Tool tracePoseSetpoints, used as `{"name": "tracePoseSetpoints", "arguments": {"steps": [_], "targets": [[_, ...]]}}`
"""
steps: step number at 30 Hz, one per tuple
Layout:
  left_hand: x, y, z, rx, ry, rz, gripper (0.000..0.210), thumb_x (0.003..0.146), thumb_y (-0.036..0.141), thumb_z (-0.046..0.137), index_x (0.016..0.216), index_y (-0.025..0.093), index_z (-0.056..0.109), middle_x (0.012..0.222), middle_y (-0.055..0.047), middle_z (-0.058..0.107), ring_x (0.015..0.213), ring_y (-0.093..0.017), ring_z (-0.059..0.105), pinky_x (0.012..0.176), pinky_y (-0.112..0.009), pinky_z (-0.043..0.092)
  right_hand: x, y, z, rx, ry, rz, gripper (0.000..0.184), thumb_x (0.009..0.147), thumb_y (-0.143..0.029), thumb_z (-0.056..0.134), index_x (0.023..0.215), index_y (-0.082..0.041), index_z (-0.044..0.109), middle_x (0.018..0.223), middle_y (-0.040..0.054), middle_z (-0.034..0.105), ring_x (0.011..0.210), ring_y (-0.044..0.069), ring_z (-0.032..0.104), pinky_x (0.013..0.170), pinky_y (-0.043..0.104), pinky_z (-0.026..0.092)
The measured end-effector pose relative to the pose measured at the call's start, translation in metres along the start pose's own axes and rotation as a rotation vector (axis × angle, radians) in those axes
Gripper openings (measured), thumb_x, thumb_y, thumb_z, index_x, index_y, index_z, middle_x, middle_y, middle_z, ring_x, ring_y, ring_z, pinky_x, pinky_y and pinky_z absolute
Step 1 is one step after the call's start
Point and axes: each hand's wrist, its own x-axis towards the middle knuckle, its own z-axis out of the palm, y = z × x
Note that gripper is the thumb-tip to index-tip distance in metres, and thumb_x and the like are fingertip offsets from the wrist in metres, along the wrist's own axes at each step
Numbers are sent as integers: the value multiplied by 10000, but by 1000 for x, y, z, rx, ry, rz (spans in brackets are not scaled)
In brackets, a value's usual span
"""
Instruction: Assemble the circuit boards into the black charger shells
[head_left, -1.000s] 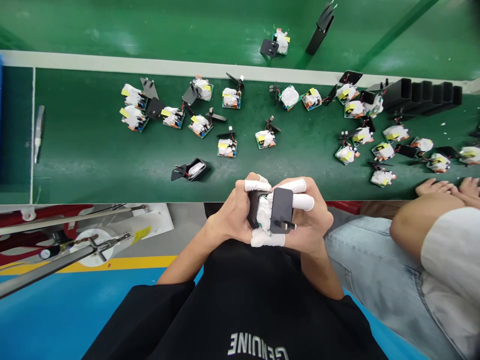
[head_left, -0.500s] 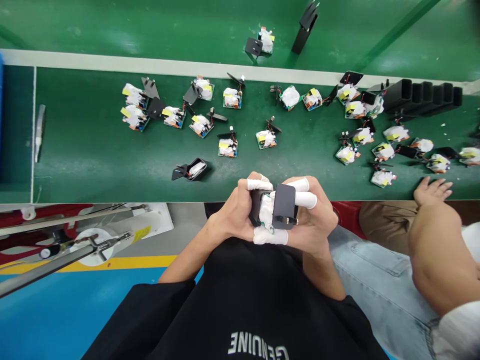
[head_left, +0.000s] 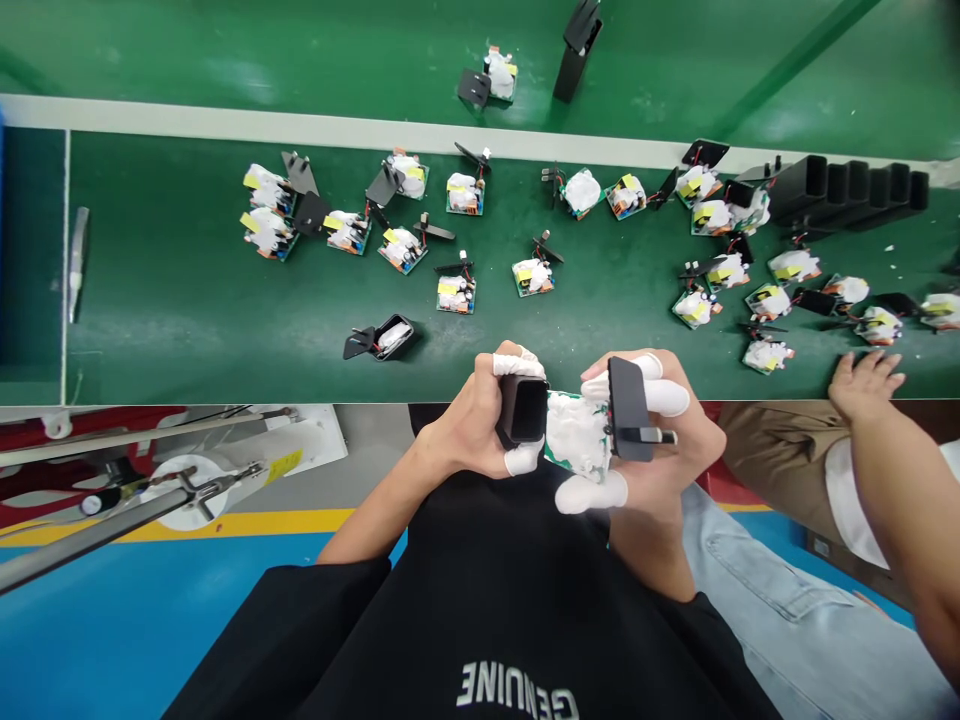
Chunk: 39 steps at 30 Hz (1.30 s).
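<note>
My left hand (head_left: 469, 420), with white finger cots on, is closed around a black plastic case (head_left: 523, 412) whose open end faces right. Between finger and thumb, my right hand (head_left: 675, 430) grips a circuit board (head_left: 576, 432) coated in white compound. A black plug cover (head_left: 630, 408) with prongs sits at the board's right end, against my fingers. The board's left edge is just outside the case mouth; whether they touch I cannot tell. On the bench, left of my hands, lies another black case (head_left: 395, 338) with a white-coated board inside and its cover hanging beside it.
Several similar boards with covers, such as one board (head_left: 533, 277), are spread over the green bench (head_left: 187, 310). Empty black cases (head_left: 851, 195) stand in a row at right. A co-worker's hand (head_left: 866, 385) rests on the front edge. A knife-like tool (head_left: 78, 265) lies far left.
My right hand has moved right with the board, which was at the case mouth and is now out beside it. Items on the far green surface have shifted left. The co-worker's arm has moved.
</note>
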Motion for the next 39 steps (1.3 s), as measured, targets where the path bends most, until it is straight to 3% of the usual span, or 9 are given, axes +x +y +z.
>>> {"name": "tracePoseSetpoints", "arguments": {"steps": [5,12,17,22,27,31,39], "targets": [[1,2,2,-12,-12,-8,816,804,407,899,1405,287,361,1192,-56,485,986,-210,560,793,-354,555,0,1,0,54,-88,67,630,708,-508,1071,1231,-293,794,990,35,707,815,259,686,646,441,607],[6,5,3,17,-3,7,853,820,509,921,1422,292,355,1173,-48,467,901,-169,539,705,-300,530,-2,3,1,16,-85,27,579,793,-533,1010,1274,-303,784,1027,59,706,849,274,684,674,467,611],[9,7,4,16,7,33,912,801,542,979,1443,288,383,1164,-40,501,966,-185,568,766,-317,571,-5,4,2,-25,-98,-42,647,761,-525,1032,1301,-303,752,1022,59,703,879,295,713,699,495,642],[9,5,8,22,52,45,789,877,516,919,1438,295,411,1126,-30,495,934,-184,557,733,-332,590,-5,1,4,-116,-101,-74,662,780,-525,1029,1320,-331,699,1014,51,723,855,288,715,663,476,642],[6,4,11,4,65,-8,750,851,439,946,1340,313,392,1107,-20,474,807,-157,532,613,-309,530,-4,-1,7,-126,-136,-82,680,772,-452,1050,1332,-301,694,1028,60,732,880,294,725,681,493,650],[3,4,11,55,66,-30,718,863,394,936,1294,302,369,1130,-21,485,806,-142,543,611,-292,510,-4,-1,8,-138,-143,-91,651,792,-416,1045,1328,-299,694,1012,53,729,887,285,730,693,485,644],[1,2,13,44,95,-48,734,876,522,930,1340,315,399,1124,-21,505,833,-160,583,642,-312,522,-7,1,11,-177,-137,-78,622,792,-462,1042,1283,-308,694,1012,47,708,895,283,729,696,486,634]]}}
